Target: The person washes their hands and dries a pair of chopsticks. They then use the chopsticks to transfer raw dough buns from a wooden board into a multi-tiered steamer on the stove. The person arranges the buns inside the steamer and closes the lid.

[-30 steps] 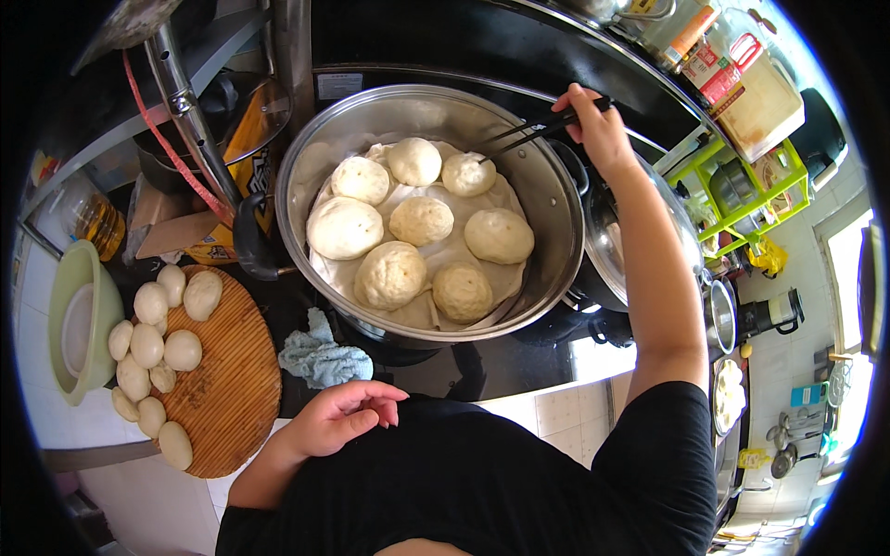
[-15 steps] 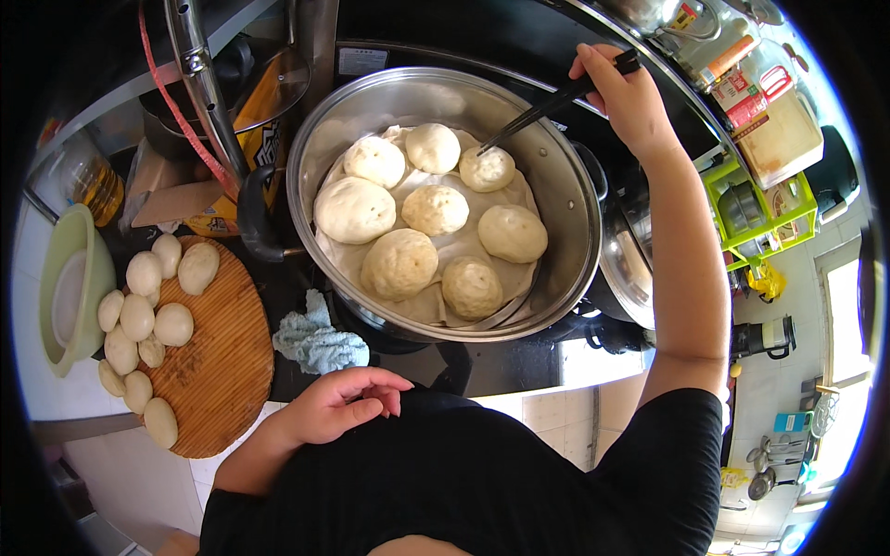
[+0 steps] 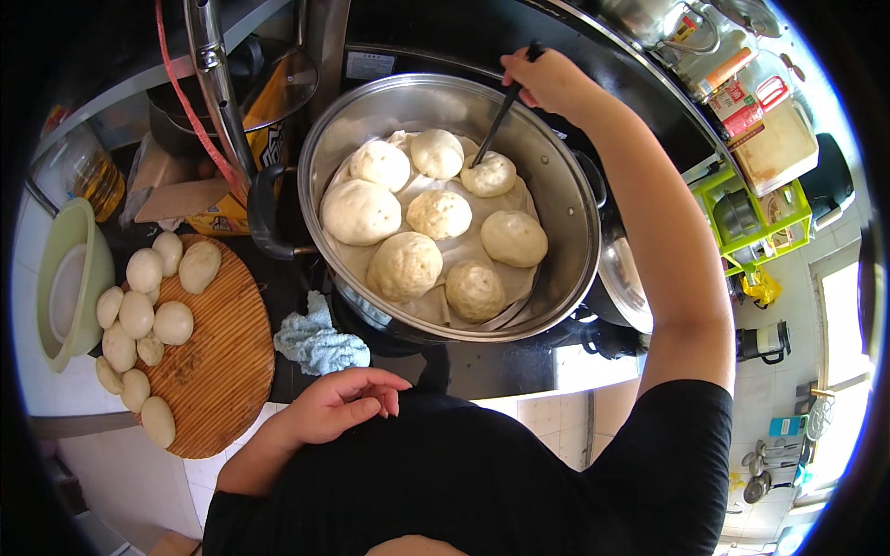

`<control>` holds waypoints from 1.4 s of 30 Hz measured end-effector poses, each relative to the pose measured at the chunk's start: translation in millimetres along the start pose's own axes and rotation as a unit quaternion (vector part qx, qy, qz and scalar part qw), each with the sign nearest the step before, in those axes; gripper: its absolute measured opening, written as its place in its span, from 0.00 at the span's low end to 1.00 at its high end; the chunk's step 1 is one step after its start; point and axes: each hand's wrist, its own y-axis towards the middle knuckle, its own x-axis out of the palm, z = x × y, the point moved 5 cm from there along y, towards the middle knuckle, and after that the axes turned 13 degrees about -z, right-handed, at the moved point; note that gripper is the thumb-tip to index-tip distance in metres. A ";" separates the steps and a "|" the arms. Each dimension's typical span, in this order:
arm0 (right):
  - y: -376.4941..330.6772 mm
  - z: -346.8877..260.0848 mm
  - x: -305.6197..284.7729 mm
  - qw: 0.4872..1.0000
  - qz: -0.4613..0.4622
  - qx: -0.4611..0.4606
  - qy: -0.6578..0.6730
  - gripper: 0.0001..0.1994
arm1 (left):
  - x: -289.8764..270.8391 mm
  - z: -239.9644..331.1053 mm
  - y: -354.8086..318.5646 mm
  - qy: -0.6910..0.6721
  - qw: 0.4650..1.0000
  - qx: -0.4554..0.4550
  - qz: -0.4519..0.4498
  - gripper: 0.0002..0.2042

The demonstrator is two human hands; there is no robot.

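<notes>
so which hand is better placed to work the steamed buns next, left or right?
Right, likely. The right hand already holds black chopsticks with tips on a bun in the steamer pot; the left hand rests empty at the counter edge.

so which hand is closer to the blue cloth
Left. The left hand rests open at the counter edge just below the blue cloth, not touching it. The right hand is far off over the steamer pot's back rim, holding dark chopsticks.
</notes>
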 end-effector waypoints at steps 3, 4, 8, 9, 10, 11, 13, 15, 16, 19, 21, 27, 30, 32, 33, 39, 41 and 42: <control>13.2 2.3 11.1 0.997 -0.032 -0.028 -0.071 0.17 | 2.0 0.4 -0.6 -0.001 1.000 -0.007 -0.002 0.15; 15.3 -2.3 13.6 0.993 -0.039 -0.057 -0.093 0.17 | 2.2 0.0 -3.0 -0.001 1.000 -0.010 0.002 0.15; -17.8 -20.2 -19.7 0.996 0.072 -0.039 -0.024 0.17 | 1.1 -1.5 -13.2 0.010 1.000 0.002 0.021 0.15; -18.1 -13.5 -35.9 0.992 0.103 -0.070 -0.025 0.17 | 0.3 -1.4 -14.5 0.013 1.000 0.000 0.024 0.15; -35.9 -19.7 -47.5 0.987 0.145 -0.063 -0.031 0.17 | 0.1 -1.8 -15.1 0.016 1.000 -0.003 0.025 0.15; -38.1 -15.2 -57.1 0.988 0.120 -0.087 0.053 0.17 | 0.2 -2.5 -15.0 0.010 1.000 0.002 0.026 0.15; -59.4 -13.8 -59.5 0.985 0.144 -0.085 0.041 0.17 | 0.6 -3.7 -12.0 -0.001 1.000 0.011 0.022 0.15; -71.1 -14.3 -53.6 0.985 0.144 -0.089 0.046 0.18 | 0.0 -4.5 -9.7 0.001 1.000 0.004 0.018 0.14; -74.6 -11.4 -52.0 0.985 0.139 -0.083 0.051 0.18 | -0.5 -4.7 -8.8 0.003 1.000 0.000 0.016 0.14; -88.6 0.0 -45.8 0.978 0.161 -0.094 0.097 0.19 | -1.5 -5.5 -6.7 0.015 1.000 0.003 0.010 0.14; -98.2 16.8 -29.2 0.963 0.198 -0.130 0.126 0.18 | -1.9 -5.1 -6.2 0.010 1.000 0.010 0.012 0.14; -126.7 78.8 27.9 0.964 0.188 -0.124 0.145 0.09 | -5.4 -6.6 -5.5 0.006 1.000 0.011 0.015 0.14; -138.5 78.3 35.9 0.928 0.236 -0.286 0.031 0.07 | -4.3 -8.4 -0.6 0.010 1.000 0.007 0.004 0.14; -128.0 90.0 51.6 0.981 0.100 -0.139 0.093 0.07 | -4.8 -6.8 0.8 0.016 1.000 0.000 -0.003 0.14; -134.6 91.1 42.6 0.973 0.153 -0.156 0.074 0.07 | -4.5 -5.4 0.8 0.016 1.000 -0.004 -0.007 0.15; -151.8 80.9 38.3 0.982 0.121 -0.119 0.078 0.09 | -4.3 -5.8 3.2 0.013 1.000 -0.007 -0.007 0.14; -167.6 81.2 22.6 0.966 0.198 -0.101 0.134 0.15 | -3.3 -6.0 2.8 0.009 1.000 -0.004 -0.001 0.15; -179.8 79.4 12.5 0.953 0.261 -0.095 0.117 0.18 | -4.0 -6.7 1.7 0.002 1.000 -0.006 0.006 0.15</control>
